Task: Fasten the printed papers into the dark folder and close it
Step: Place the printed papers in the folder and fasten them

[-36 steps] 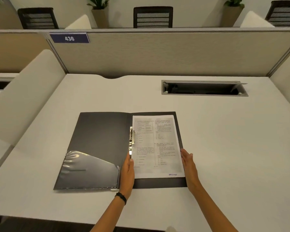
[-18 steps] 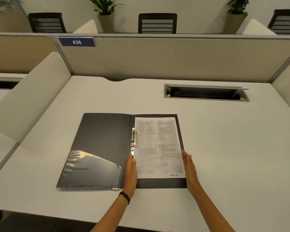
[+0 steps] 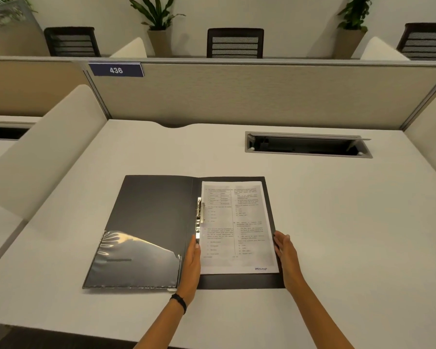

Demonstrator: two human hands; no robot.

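Observation:
The dark folder (image 3: 151, 215) lies open on the white desk, with a clear plastic pocket (image 3: 134, 260) on its left inner flap. Printed papers (image 3: 237, 227) rest on the right half, their left edge under the metal clip (image 3: 200, 212) beside the spine. My left hand (image 3: 192, 263) lies flat along the papers' lower left edge, fingers straight. My right hand (image 3: 285, 255) lies flat against the papers' lower right edge, fingers straight. Neither hand grips anything.
An open cable tray (image 3: 307, 146) is sunk into the desk (image 3: 350, 235) at the back right. Beige partitions (image 3: 237, 96) wall the desk at the back and both sides. A black band sits on my left wrist (image 3: 179, 301).
Both hands stay at the papers' side edges. Only the camera view has tilted slightly; the folder and papers lie as before.

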